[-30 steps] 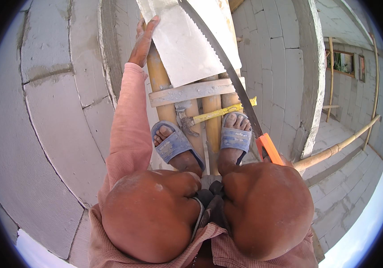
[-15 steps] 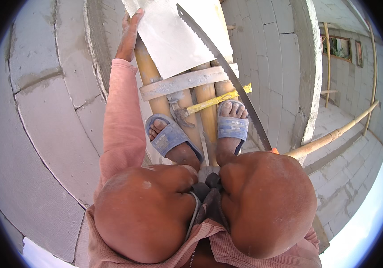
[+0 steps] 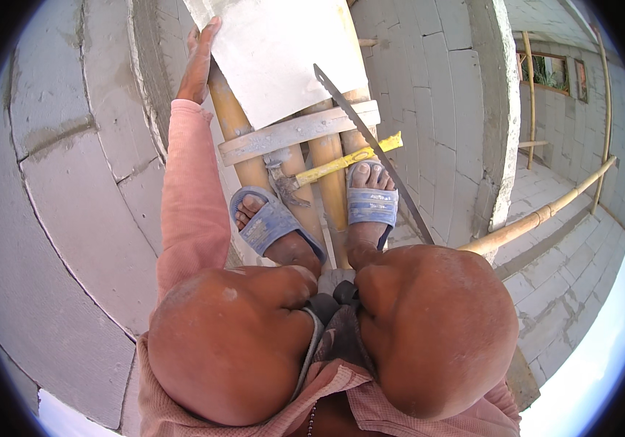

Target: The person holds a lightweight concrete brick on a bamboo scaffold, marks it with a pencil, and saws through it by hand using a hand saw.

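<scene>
My left hand (image 3: 199,62) holds the left edge of a white lightweight concrete block (image 3: 283,65), its fingers along the side. A long toothed hand saw (image 3: 379,151) slants over the block's near right part, tip toward the middle of its upper face. The saw's lower end and handle are hidden behind my right knee, and my right hand is out of sight. Just short of the block, a wooden batten (image 3: 298,134) crosses bamboo poles (image 3: 330,178). A claw hammer (image 3: 345,162) with a yellow handle lies between the batten and my sandalled feet.
Block walls rise on the left (image 3: 72,189) and on the right (image 3: 436,131). A rough concrete wall edge (image 3: 500,131) stands at the right. Beyond my right knee a bamboo rail (image 3: 545,211) slopes up toward an upright pole (image 3: 606,109).
The saw has been drawn back toward me, its tip now lower over the block, and its orange handle has gone behind my knee. My left hand stays at the block's edge.
</scene>
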